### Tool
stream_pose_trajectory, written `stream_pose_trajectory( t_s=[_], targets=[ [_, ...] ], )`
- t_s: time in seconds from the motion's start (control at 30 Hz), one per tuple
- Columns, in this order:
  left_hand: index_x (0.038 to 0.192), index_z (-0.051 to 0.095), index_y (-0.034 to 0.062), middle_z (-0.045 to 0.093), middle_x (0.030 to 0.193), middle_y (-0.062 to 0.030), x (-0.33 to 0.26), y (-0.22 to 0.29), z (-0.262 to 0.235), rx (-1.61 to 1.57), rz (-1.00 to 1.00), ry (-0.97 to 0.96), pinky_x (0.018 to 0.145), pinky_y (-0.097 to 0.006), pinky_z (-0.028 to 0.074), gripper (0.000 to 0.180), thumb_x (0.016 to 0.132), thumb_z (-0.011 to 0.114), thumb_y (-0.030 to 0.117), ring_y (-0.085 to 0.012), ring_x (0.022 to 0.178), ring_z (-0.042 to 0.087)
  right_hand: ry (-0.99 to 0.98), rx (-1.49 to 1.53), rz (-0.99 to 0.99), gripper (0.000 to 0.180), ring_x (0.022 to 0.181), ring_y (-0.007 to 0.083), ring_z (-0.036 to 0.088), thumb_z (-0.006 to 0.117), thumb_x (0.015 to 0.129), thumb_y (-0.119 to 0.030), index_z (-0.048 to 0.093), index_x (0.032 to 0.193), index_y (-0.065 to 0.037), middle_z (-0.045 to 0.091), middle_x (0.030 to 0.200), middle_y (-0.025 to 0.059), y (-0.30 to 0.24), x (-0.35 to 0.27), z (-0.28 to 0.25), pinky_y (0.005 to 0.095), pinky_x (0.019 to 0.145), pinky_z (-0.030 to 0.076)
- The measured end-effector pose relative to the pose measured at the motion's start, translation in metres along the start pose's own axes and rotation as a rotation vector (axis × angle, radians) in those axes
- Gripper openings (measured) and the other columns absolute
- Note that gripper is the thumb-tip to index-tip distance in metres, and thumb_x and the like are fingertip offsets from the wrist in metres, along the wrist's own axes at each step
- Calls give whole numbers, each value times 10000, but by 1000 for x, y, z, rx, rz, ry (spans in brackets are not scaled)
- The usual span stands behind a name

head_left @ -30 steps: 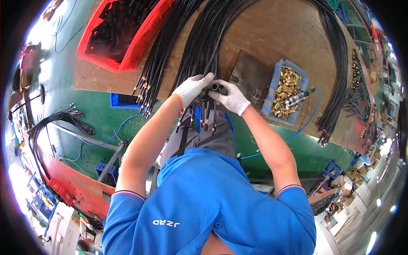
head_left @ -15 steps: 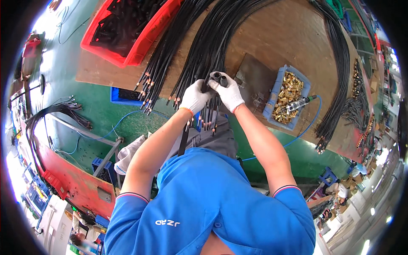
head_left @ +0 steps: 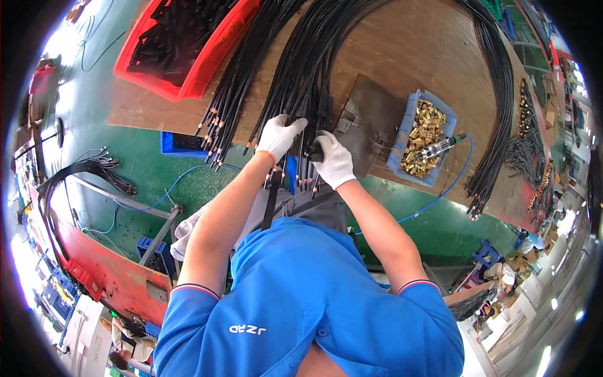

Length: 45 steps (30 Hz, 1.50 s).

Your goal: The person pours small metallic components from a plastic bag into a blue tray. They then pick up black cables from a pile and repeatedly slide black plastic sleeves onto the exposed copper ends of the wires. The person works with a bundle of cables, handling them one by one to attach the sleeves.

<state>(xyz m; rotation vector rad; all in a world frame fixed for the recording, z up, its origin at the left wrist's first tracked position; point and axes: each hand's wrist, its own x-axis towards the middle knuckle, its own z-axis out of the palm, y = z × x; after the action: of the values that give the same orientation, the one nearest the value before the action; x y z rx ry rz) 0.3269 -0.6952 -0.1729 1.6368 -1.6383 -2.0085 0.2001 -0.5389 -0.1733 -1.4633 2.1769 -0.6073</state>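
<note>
My left hand [head_left: 281, 136], in a white glove, is closed on a thin black cable at the near end of the middle cable bundle [head_left: 308, 56]. Just to its right and slightly nearer me, my gloved right hand [head_left: 334, 158] has its fingers curled round short black sleeves [head_left: 316, 151], mostly hidden by the glove. Below the hands, copper-coloured cable ends [head_left: 305, 183] hang past the table's near edge. Another bundle of black cables [head_left: 235, 88] with copper tips lies to the left of my left hand.
A red bin [head_left: 144, 83] of black sleeves stands at the table's far left. Right of my hands are a dark metal plate [head_left: 375, 103] and a blue tray [head_left: 402, 138] of brass fittings [head_left: 428, 125], with a hosed tool [head_left: 440, 149] across it. More cables [head_left: 499, 75] lie farther right.
My hands were together, holding black sleeves upright. They have parted: the right has come down and toward me with sleeves, and the left has shifted slightly left onto the cables.
</note>
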Motion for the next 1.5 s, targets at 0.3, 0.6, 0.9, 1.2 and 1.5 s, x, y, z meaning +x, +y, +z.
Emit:
stream_pose_trajectory(
  t_s=[0.3, 0.6, 0.9, 1.2, 1.5],
  targets=[
    [861, 728, -1, 640, 683, -36, -11, 27, 4, 156, -85, 22, 553, -319, 440, 542, 935, 722, 536, -128, 585, 586, -375, -224, -89, 420, 919, 367, 748, 794, 785, -207, 620, 1158, -123, 521, 1502, 160, -10, 24, -5, 487, 796, 614],
    [1004, 716, -36, 722, 835, -144, -27, 6, -10, 577, 218, 8, 736, -380, 534, 531, 1008, 621, 487, -231, 738, 671, -100, 89, -175, 576, 1052, 434, 708, 857, 610, -58, 596, 1117, -138, 505, 1532, 180, 5, -17, -25, 486, 856, 614],
    [1344, 634, -21, 722, 1094, -67, -43, 2, 7, -252, -128, -301, 739, -259, 514, 515, 1083, 573, 420, -101, 894, 646, 81, 495, 1, 470, 1321, 451, 600, 890, 770, -133, 585, 1127, -108, 520, 1541, 240, -39, -18, -32, 455, 1026, 555],
    [1209, 734, -5, 707, 898, 6, -45, 20, -5, 52, 68, -299, 622, -243, 455, 450, 1026, 686, 403, -61, 725, 597, 42, 847, 459, 323, 878, 96, 569, 819, 788, -49, 642, 1058, -64, 629, 907, -28, -30, -22, -41, 299, 815, 512],
    [1132, 752, 58, 666, 831, 37, -53, 37, -4, -372, -7, -241, 527, -203, 479, 326, 1050, 675, 364, -26, 595, 546, -75, 819, 332, 334, 932, 99, 549, 860, 840, -146, 611, 1044, -55, 598, 980, -19, -14, -77, -77, 278, 881, 473]
  ],
)
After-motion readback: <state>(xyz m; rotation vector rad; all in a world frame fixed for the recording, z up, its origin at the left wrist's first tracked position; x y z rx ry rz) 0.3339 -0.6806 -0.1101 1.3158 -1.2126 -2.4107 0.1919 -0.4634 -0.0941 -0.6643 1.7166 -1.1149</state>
